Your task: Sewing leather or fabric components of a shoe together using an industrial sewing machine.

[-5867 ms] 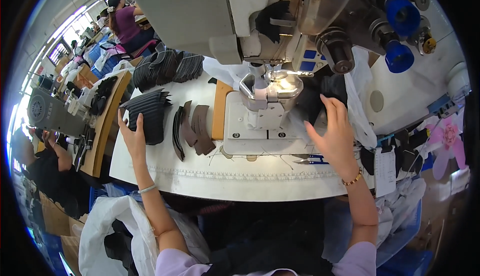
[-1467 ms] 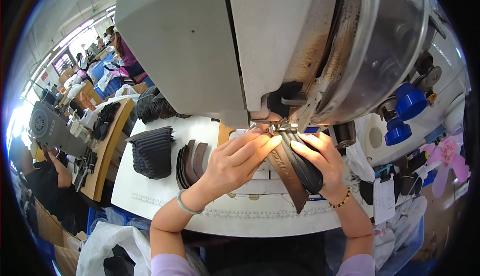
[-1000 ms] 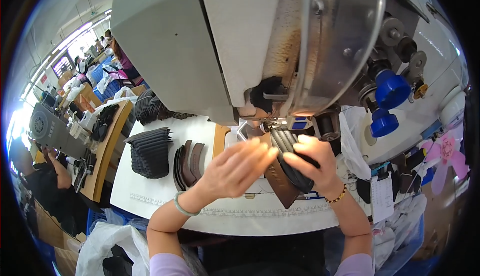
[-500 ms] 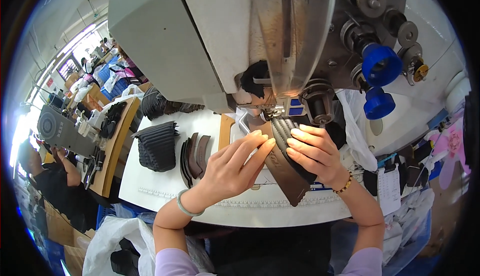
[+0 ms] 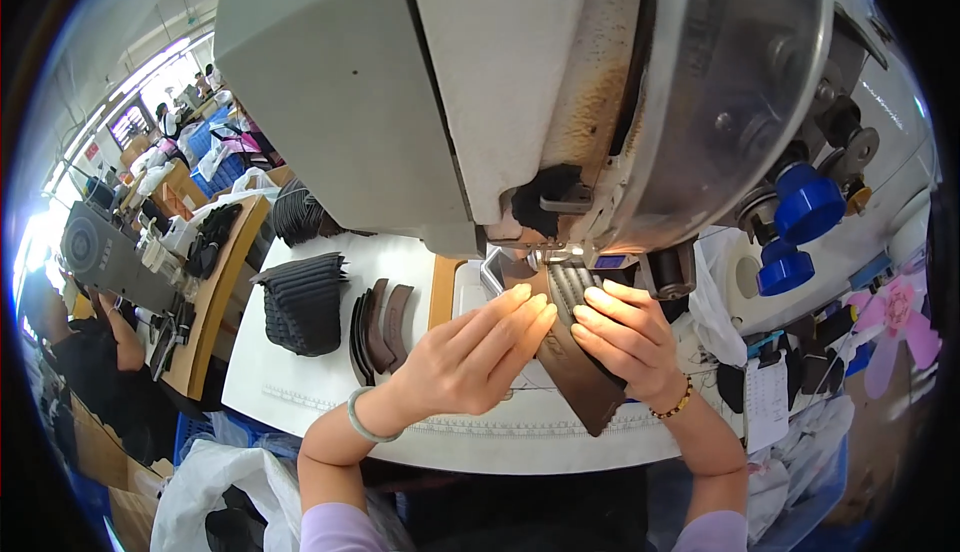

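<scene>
Under the head of a large grey sewing machine (image 5: 340,102) lies a dark brown curved strip (image 5: 583,392) joined against a black, padded, ribbed piece (image 5: 568,290). My left hand (image 5: 462,354) is closed, its fingertips pinched together on the left edge of the brown strip. From the other side my right hand (image 5: 632,337) presses bent fingers onto the ribbed piece, its thumb hidden. The strip's toothed lower end hangs toward me over the white table (image 5: 500,442). The needle area is partly covered by the machine head and a clear shield (image 5: 740,92).
Left of my hands lie loose curved strips (image 5: 385,327) and a stack of black ribbed pieces (image 5: 303,302). Blue knobs (image 5: 808,202) jut out on the right. White plastic bags and a pink fan (image 5: 895,312) are at the sides. A co-worker (image 5: 95,352) sits far left.
My view has shifted nearer to the machine, which fills more of the picture, so hands and table appear lower. Both hands keep their hold, nearly unchanged.
</scene>
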Tool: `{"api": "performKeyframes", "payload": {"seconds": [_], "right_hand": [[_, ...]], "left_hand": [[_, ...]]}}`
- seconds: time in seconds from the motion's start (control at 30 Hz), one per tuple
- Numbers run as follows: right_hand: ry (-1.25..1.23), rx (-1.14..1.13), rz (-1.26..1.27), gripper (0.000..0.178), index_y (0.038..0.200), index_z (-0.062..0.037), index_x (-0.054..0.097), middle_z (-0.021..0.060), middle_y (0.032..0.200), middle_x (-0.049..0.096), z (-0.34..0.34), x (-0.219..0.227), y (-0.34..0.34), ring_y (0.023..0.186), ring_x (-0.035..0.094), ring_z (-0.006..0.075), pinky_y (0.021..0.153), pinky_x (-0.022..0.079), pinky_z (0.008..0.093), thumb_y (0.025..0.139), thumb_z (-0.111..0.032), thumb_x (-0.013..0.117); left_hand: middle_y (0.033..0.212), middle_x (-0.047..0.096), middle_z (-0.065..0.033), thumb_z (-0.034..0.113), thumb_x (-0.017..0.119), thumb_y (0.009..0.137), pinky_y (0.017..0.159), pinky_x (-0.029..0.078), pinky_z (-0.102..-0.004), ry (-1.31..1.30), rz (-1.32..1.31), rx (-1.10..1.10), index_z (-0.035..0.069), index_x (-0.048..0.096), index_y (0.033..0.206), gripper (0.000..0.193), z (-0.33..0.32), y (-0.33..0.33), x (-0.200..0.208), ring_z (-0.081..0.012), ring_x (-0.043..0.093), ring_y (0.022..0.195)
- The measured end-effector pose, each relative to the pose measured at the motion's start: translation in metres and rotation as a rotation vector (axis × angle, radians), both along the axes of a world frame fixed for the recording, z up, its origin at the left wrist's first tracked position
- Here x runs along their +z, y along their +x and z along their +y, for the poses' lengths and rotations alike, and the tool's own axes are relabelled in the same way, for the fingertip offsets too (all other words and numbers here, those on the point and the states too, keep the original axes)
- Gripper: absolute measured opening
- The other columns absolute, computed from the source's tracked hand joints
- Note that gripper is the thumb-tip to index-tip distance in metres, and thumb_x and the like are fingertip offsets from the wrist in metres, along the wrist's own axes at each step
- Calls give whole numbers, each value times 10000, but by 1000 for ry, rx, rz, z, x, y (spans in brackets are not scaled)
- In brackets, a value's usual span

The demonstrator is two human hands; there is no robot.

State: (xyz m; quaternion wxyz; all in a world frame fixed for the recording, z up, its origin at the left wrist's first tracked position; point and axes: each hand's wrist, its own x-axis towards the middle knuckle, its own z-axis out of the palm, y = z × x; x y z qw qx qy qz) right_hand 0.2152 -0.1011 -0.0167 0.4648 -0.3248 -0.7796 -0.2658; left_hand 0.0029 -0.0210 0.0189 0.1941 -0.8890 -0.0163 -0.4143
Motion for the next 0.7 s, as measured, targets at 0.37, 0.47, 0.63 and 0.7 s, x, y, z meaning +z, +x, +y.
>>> {"api": "performKeyframes", "payload": {"seconds": [0.37, 0.47, 0.63, 0.7], "right_hand": [[-43, -40, 63, 292, 1053, -45, 675, 76, 1112, 646, 3, -6, -3, 1055, 614, 247, 939, 527, 465, 763, -58, 703], [-13, 23, 66, 306, 1080, -56, 665, 90, 1123, 622, 5, -7, -1, 1091, 602, 280, 955, 522, 486, 779, -38, 716], [-10, 57, 57, 256, 1048, -28, 677, 101, 1136, 620, 8, -9, 3, 1131, 603, 338, 979, 504, 505, 796, -67, 694], [-36, 72, 59, 270, 1037, -31, 680, 83, 1153, 618, 8, -9, 3, 1160, 580, 314, 986, 488, 492, 770, -52, 710]], "left_hand": [[984, 650, -173, 81, 662, 746, 807, 571, -348, 64, 2, 11, -96, 644, 1099, 395, -5, 6, 0, -291, 679, 927], [967, 675, -184, 108, 695, 785, 800, 571, -344, -167, -147, -34, -98, 642, 1084, 367, -5, 6, -9, -301, 694, 904], [999, 674, -195, 56, 693, 696, 800, 577, -338, -232, -101, -92, -96, 655, 1030, 369, -9, 4, -10, -305, 695, 929], [1031, 658, -193, 63, 679, 651, 827, 580, -344, -74, -33, -8, -101, 660, 1022, 405, -15, 5, -12, -303, 685, 955]]}}
